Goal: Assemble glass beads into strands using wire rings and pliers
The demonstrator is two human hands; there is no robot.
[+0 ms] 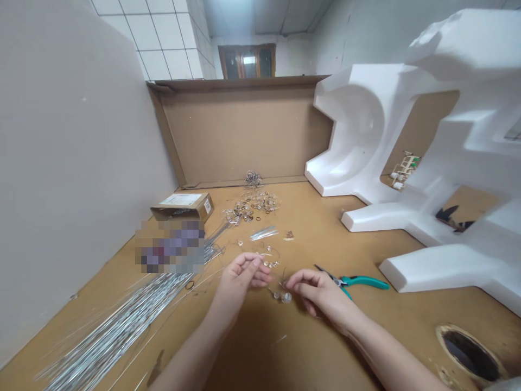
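My left hand [245, 275] is closed near the middle of the table, thumb against forefinger. Whatever sits in that pinch is too small to make out. Just beyond its fingertips lies a ring of thin wire with clear beads [272, 265]. My right hand [312, 291] pinches a thin dark wire [283, 276]. Close by its fingertips, a large clear bead [286, 297] and a smaller clear bead [277, 295] show; whether they are strung on that wire I cannot tell. Teal-handled pliers [365, 281] lie just beyond my right hand, partly covered by it.
Long metal wires [134, 320] lie bundled at the left, beside a small cardboard box [185, 206]. Farther back are short metal rods [264, 233] and a pile of beaded wire pieces [244, 209]. White foam packing [358, 130] stands right; a round hole [470, 355] pierces the tabletop.
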